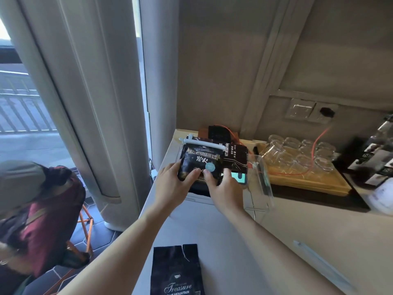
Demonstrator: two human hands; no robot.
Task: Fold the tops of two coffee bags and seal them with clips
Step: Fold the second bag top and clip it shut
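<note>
Held upright at far worktop [276, 226] edge: clipped coffee bag [200, 160], white clip [202, 143] across top, grasped low by left hand [172, 184] and right hand [225, 186]; unsealed second coffee bag [176, 271] lay nearer, long axis toward body.

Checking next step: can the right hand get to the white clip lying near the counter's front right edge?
Probably yes. The clip lies on bare counter, but the right hand must first let go of the clipped bag.
</note>
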